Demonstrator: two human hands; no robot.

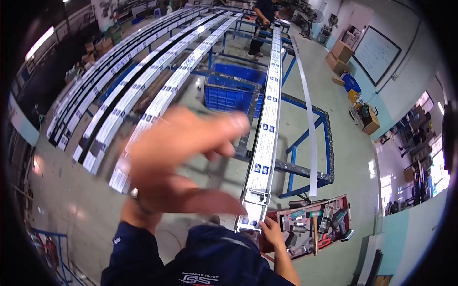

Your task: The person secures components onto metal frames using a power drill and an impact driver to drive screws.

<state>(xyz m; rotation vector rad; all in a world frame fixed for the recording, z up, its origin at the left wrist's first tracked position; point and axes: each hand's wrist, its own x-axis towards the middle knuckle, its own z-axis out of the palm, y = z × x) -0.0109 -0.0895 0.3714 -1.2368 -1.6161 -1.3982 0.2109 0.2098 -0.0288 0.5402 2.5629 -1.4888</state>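
Note:
My left hand (176,152) is raised large and blurred in front of the camera, thumb and index finger spread apart, with nothing held in it. Below and to the right, my right hand (272,231) rests with its fingertips at the near end of a long profile (262,157) covered in white film with blue labels. The profile lies lengthwise on a blue and black metal frame (305,169). A thin pale strip (310,119) runs along the frame to the right of the profile.
More wrapped profiles (157,97) lie on racks at the left. A blue crate (229,97) stands under the frame. A tool box (346,205) with a hammer (315,233) is at the lower right. Another person (265,19) stands at the far end.

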